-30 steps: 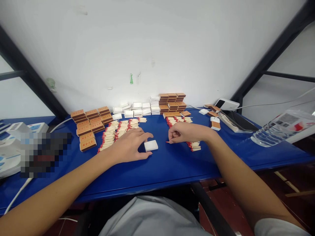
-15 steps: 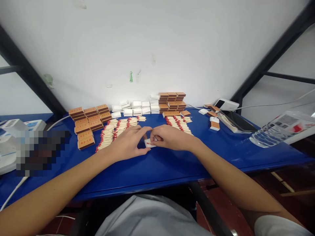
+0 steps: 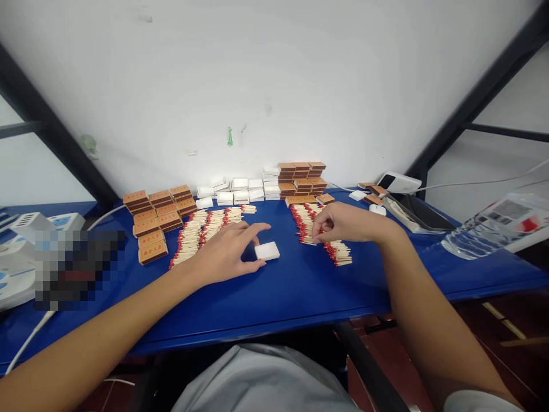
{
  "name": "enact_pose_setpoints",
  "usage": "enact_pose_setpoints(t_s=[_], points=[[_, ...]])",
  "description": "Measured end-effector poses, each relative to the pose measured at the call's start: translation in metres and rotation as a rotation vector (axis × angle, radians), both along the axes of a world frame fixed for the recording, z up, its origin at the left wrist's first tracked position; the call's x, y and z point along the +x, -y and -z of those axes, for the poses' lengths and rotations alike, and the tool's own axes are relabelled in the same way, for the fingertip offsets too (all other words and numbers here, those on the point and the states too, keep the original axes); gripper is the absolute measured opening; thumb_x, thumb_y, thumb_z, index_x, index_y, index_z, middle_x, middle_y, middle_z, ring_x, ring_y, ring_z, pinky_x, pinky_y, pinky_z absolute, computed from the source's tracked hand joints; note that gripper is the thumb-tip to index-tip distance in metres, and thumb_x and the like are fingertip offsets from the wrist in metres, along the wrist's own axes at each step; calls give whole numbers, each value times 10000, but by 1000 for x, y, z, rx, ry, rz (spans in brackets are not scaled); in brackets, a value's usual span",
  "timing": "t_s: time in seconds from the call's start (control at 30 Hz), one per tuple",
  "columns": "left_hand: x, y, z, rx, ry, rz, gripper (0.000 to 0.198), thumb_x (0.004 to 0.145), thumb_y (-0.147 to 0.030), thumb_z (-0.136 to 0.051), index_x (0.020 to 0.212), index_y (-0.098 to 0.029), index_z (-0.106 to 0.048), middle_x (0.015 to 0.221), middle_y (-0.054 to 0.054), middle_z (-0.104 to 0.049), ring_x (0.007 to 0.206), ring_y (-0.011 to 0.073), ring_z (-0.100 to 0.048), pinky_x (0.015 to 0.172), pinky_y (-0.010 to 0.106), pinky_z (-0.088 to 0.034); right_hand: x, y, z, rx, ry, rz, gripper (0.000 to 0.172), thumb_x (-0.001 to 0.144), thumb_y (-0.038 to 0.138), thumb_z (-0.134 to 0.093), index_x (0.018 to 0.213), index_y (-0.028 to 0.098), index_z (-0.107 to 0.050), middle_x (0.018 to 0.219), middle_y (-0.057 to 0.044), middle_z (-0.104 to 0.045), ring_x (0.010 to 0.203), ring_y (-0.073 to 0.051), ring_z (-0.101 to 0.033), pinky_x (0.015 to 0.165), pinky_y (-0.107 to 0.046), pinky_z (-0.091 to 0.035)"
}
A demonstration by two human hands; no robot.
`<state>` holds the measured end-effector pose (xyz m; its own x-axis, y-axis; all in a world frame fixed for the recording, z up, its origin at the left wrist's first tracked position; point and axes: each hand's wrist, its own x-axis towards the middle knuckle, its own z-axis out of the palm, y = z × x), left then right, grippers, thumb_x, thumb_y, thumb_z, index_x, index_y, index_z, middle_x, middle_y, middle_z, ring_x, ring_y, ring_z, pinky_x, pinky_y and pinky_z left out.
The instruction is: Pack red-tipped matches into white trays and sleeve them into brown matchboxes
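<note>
Blue tabletop (image 3: 300, 303) underlies both hands. Your left hand (image 3: 225, 250), thumb and forefinger parted, loosely flanks the white tray (image 3: 267, 251): likely light, crushable card, best held by its sides. Whether your right hand (image 3: 347, 222) pinches matches (image 3: 305, 222) beneath it, I cannot tell.

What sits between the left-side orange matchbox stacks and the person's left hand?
In the head view, rows of red-tipped matches lie between the orange matchbox stacks and the left hand, which hides part of them.

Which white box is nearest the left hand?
The single white box at the thumb of the left hand; the other white boxes lie farther back, nearer the wall.
</note>
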<state>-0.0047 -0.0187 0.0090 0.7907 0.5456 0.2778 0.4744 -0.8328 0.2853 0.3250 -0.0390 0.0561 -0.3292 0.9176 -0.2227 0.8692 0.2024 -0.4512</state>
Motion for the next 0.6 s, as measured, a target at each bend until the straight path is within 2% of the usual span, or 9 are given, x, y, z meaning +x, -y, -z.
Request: enact_pose_setpoints(t_s=[0.17,0.4,0.6], points=[[0,0,0,5,-9,3,650,929,-378,-748,1503,-284,-458,1112,32,-729,1069,265,-639,950,423,-515,-10,-1,3,-27,56,5,193,736,340,-743,820,194,-840,637,-6,-606,598,-151,-502,571,-296,-373],[0,3,-1,17,-12,12,650,944,-376,-738,1519,-288,-448,1112,32,-725,1070,262,-638,964,414,-507,-18,1,6,-32,107,-29,202,752,276,-665,850,190,-820,700,-25,-642,630,-164,-543,575,-288,-384],[-1,2,0,32,-26,17,649,954,-380,-728,1525,-277,-438,1122,41,-714,1080,261,-632,959,414,-504,-22,2,7,-18,79,-52,166,759,281,-672,834,204,-798,662,-2,-587,620,-165,-538,583,-297,-395]])
